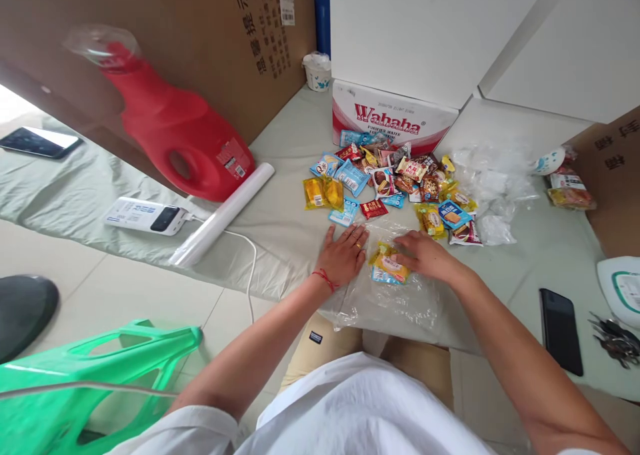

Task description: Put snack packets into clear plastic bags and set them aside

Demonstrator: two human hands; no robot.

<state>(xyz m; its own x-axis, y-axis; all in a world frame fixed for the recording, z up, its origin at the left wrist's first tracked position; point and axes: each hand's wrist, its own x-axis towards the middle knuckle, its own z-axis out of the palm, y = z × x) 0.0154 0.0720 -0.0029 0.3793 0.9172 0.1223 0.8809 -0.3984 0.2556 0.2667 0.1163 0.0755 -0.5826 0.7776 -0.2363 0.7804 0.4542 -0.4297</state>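
Observation:
My left hand [341, 258] lies flat with its fingers stretched out, pressing the left edge of a clear plastic bag [415, 301] on the cloth. The fingers of my right hand [424, 257] are closed on the right end of a yellow snack packet [389, 263]. Under that packet a light blue snack packet [387, 277] sticks out; both rest on the clear plastic. Just beyond my hands is a loose pile of wrapped snacks [384, 183] in blue, red, yellow and brown wrappers.
A Wahaha carton [390, 111] stands behind the snacks, with crumpled clear bags [493, 181] to their right. Leftward are a plastic film roll [225, 211], a red jug [185, 131] and a power bank [143, 216]. A phone [561, 331] and keys [617, 340] lie at right.

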